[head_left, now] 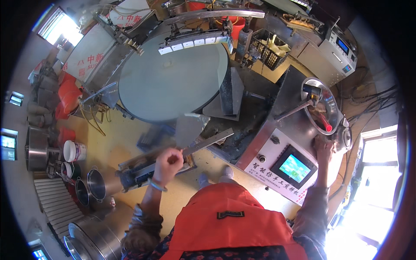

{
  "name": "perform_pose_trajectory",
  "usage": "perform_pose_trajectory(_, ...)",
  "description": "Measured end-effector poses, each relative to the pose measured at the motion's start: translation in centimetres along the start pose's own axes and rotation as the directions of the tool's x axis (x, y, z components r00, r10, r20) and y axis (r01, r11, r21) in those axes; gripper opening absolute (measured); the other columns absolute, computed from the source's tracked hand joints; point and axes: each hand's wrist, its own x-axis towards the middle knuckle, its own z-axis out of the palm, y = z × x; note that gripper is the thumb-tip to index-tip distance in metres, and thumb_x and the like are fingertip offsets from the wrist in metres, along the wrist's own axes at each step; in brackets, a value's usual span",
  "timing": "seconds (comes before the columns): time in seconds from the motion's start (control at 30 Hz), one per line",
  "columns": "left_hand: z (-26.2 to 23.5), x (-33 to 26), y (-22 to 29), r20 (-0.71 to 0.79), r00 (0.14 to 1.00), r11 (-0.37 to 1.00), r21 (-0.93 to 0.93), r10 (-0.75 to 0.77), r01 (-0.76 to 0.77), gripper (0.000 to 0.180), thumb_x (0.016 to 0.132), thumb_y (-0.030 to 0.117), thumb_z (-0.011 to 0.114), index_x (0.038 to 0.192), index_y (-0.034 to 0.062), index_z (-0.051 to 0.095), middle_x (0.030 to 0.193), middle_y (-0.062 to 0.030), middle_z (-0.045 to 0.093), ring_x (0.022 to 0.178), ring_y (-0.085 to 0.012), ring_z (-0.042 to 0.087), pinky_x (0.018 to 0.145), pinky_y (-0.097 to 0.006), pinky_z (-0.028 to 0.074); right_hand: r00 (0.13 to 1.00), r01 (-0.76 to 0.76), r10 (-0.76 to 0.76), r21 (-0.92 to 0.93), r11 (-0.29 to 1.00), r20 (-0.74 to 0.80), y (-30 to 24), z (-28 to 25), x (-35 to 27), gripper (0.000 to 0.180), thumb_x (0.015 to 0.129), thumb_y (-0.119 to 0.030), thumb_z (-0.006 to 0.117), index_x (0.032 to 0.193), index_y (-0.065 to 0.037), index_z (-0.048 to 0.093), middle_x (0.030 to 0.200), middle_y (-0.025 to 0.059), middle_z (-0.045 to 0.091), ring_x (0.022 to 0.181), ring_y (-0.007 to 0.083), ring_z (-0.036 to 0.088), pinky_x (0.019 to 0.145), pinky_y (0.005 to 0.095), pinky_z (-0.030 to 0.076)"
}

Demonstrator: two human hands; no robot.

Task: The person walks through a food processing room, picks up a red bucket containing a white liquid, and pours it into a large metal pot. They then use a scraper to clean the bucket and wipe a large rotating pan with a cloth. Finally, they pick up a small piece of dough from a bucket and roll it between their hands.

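Two pushed-up sleeves (142,225) nearest, one on each side of a red apron (229,203). With the left hand (168,166), pinches a thin pale sheet (189,130) by its narrow end, thumb and fingertips together, other fingers curled in. Just ahead of the fingertips, points the sheet forward and slightly right, long axis running away from the body, wide ragged end near the close rim of a big round plate (173,82); blurred, so cannot tell whether touching. Brings the left forearm up from the lower left, slanting inward, with a bluish bracelet (157,185) round the wrist. Beside the left fingertips, a straight metal bar (212,141), slanting forward and right.

Extends the right forearm almost straight ahead, back of the right hand (324,146) upward, fingers bent, at the edge of a machine casing near a steel bowl (307,113); cannot tell whether clamped on anything. In the bowl, a tool with a red handle (326,125). Left of the right forearm, a control panel (260,171) with a lit screen (295,169), a knob (275,139) and a line of dark printed characters.

Farther off, beyond the plate's middle, a row of white blocks (193,43); to the left, white boards (84,60) with large red characters; to the right, a black crate (264,55).
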Motion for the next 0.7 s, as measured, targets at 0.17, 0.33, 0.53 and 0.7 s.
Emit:
perform_pose_trajectory(0.17, -1.7, 3.9, -0.5, -0.048, 0.966, 0.966, -0.072, -0.253, 0.249, 0.012, 0.081, -0.002, 0.062, 0.085, 0.0073, 0.055, 0.072, 0.0009, 0.057, 0.059, -0.0047, 0.052, 0.048, -0.02, 0.042, 0.697, 0.495, -0.67, 0.505, 0.708, 0.255, -19.1, -4.6, -11.1, 0.027, 0.082, -0.01, 0.054, 0.108, -0.009, 0.062, 0.117, 0.0166, 0.058, 0.103, 0.0276, 0.06, 0.088, 0.0364, 0.048)
perform_pose_trajectory(0.33, -2.9, 1.9, -0.7, -0.206, 0.946, 0.965, -0.122, -0.252, 0.231, 0.015, 0.081, -0.004, 0.062, 0.086, 0.008, 0.054, 0.071, 0.0013, 0.056, 0.053, -0.0039, 0.049, 0.045, -0.019, 0.038, 0.283, 0.866, -0.936, 0.365, 0.343, 0.208, -36.5, 7.4, -11.3, 0.029, 0.083, -0.009, 0.052, 0.11, -0.014, 0.063, 0.118, 0.0088, 0.055, 0.113, 0.0281, 0.051, 0.089, 0.0379, 0.046)
perform_pose_trajectory(0.53, -5.7, -1.6, -1.3, -0.344, 0.912, 0.972, -0.146, -0.224, 0.184, 0.02, 0.081, -0.009, 0.059, 0.086, 0.0088, 0.052, 0.076, 0.0018, 0.055, 0.053, -0.0027, 0.047, 0.044, -0.017, 0.036, -0.023, 0.963, -0.895, 0.251, 0.101, 0.446, -40.7, 15.2, -11.0, 0.015, 0.084, -0.019, 0.055, 0.092, -0.009, 0.062, 0.096, 0.0076, 0.055, 0.098, 0.0255, 0.055, 0.079, 0.0378, 0.049)
perform_pose_trajectory(0.7, -8.4, -3.0, -2.0, -0.422, 0.878, 0.97, -0.186, -0.225, 0.16, 0.023, 0.079, -0.013, 0.058, 0.086, 0.0084, 0.053, 0.087, -0.0008, 0.056, 0.06, -0.003, 0.049, 0.047, -0.017, 0.039, 0.001, 0.991, -0.859, 0.114, 0.069, 0.512, -42.9, 17.0, -13.2, 0.014, 0.082, -0.02, 0.057, 0.086, -0.007, 0.063, 0.092, 0.0079, 0.056, 0.092, 0.0253, 0.057, 0.074, 0.0362, 0.05)
